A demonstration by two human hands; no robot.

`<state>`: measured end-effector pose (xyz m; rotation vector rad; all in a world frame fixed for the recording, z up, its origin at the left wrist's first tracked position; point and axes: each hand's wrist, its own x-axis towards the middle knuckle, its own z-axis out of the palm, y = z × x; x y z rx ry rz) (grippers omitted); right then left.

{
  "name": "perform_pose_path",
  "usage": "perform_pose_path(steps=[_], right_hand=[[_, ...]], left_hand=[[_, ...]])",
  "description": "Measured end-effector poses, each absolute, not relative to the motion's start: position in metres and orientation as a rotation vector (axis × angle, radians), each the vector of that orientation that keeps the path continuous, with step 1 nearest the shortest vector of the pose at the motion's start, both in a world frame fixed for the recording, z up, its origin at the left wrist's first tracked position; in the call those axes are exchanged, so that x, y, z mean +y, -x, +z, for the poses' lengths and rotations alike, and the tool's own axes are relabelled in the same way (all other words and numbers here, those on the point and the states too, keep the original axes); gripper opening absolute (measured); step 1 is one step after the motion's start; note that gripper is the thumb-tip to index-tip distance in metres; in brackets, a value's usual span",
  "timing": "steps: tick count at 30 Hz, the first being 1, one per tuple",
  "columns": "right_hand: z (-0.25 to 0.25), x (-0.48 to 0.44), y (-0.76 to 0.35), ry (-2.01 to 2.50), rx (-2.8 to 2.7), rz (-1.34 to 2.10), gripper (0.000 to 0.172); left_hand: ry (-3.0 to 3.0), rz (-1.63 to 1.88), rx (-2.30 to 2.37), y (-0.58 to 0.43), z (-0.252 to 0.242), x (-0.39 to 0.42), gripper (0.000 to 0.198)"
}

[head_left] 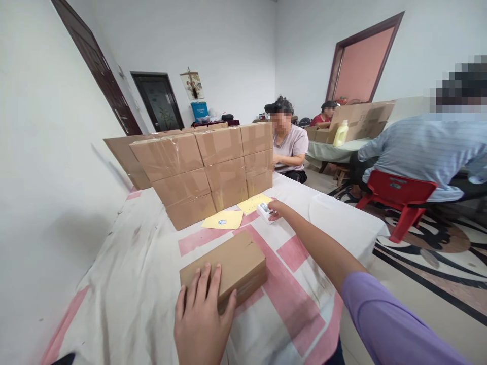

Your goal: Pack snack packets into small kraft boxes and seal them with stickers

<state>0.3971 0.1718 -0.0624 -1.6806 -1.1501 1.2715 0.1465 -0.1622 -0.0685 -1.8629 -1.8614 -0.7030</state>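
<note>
A closed brown cardboard box (238,253) lies on the table in front of me. My left hand (203,314) rests on its near side, fingers spread over the top and thumb against the side. Further off, my right arm is stretched out, and my right hand (274,209) has its fingers closed on a small white object (264,213) that looks like a tape dispenser; the fingers partly hide it. Beside it lies a yellow sheet with rows of marks (254,204). Another yellow paper (224,221) with a small blue picture is left of that.
A wall of taped cardboard boxes (224,167) stands across the table's far side. A white and pink cloth (289,284) covers the table. A person (292,144) sits behind the boxes; another sits at right on a red chair (399,190), near a yellow bottle (341,134).
</note>
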Motion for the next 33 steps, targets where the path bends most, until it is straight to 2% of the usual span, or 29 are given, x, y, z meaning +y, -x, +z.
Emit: perform_pose_path(steps=[5,7,10,12,14,17,19,33], right_hand=[[-0.063,0.169,-0.400,1.746,-1.107,1.340,0.037],[-0.064,0.167,-0.401,1.740,-1.112,1.347,0.046],[-0.068,0.162,-0.405,1.686,-1.138,1.341,0.070],[-0.071,0.158,-0.407,1.636,-1.153,1.340,0.074],[-0.074,0.155,-0.410,1.591,-1.158,1.346,0.068],[-0.078,0.150,-0.412,1.555,-1.146,1.366,0.044],[-0.080,0.148,-0.413,1.547,-1.132,1.381,0.034],[-0.102,0.148,-0.414,1.478,-1.018,1.368,0.035]], left_hand=[[1.866,-0.693,-1.862,-0.147,-0.069,-0.163,0.053],[1.865,-0.691,-1.860,-0.147,-0.068,-0.163,0.052],[1.859,-0.699,-1.850,-0.148,-0.067,-0.162,0.052],[1.857,-0.702,-1.851,-0.148,-0.067,-0.162,0.052],[1.853,-0.711,-1.856,-0.148,-0.067,-0.162,0.052],[1.851,-0.716,-1.859,-0.148,-0.068,-0.162,0.052],[1.854,-0.716,-1.862,-0.148,-0.068,-0.162,0.052],[1.867,-0.697,-1.865,-0.144,-0.076,-0.162,0.054]])
